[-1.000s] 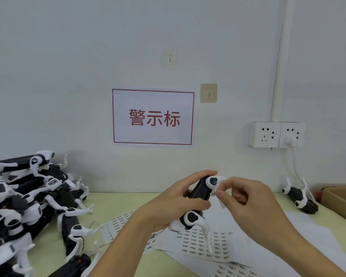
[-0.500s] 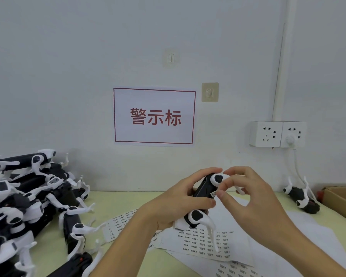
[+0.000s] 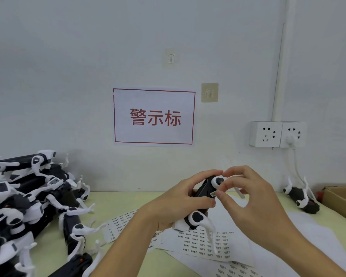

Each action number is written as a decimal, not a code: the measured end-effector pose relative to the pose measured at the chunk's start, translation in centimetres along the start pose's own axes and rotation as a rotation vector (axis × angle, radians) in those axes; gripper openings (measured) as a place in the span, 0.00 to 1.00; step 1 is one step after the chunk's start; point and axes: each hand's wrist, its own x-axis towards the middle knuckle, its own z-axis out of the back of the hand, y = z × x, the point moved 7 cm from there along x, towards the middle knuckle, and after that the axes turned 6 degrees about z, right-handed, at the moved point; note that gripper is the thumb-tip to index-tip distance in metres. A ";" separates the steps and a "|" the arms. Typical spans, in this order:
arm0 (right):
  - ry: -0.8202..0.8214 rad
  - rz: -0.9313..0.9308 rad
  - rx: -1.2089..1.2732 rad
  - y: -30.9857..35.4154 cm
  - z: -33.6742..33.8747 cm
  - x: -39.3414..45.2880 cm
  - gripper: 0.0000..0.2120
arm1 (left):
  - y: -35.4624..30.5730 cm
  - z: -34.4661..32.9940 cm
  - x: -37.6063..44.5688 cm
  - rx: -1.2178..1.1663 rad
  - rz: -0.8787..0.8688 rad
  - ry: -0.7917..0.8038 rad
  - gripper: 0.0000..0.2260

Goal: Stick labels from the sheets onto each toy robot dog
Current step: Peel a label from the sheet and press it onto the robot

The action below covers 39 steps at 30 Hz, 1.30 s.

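Left of both hands lies a heap of black-and-white plastic toy robot dogs (image 3: 28, 206). The left hand (image 3: 176, 202) curls around one black-and-white toy robot dog (image 3: 205, 198), held above the white paper label sheets (image 3: 204, 244). The right hand (image 3: 254, 204), fingers bent, presses a small white label (image 3: 213, 193) onto its body with the thumb.

Left hand (image 3: 176, 202): forearm enters from bottom centre, angled up-right; fingers curled around toy robot dog (image 3: 203, 198), thumb across its near side, firm grip. Right hand (image 3: 254, 204): forearm enters from bottom right; thumb and index pinched together just right of left grip, remaining fingers arched above.
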 end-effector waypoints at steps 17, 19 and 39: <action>0.005 0.020 -0.047 0.1 -0.1 -0.1 0.09 | 0.0 0.0 0.2 -0.008 -0.030 -0.001 0.22; 0.004 0.026 -0.058 0.1 -0.1 -0.1 0.10 | 0.0 -0.1 0.3 -0.001 -0.035 -0.007 0.22; -0.012 0.035 -0.089 -0.2 -0.3 -0.3 0.09 | -0.2 0.0 0.3 0.030 -0.051 -0.056 0.21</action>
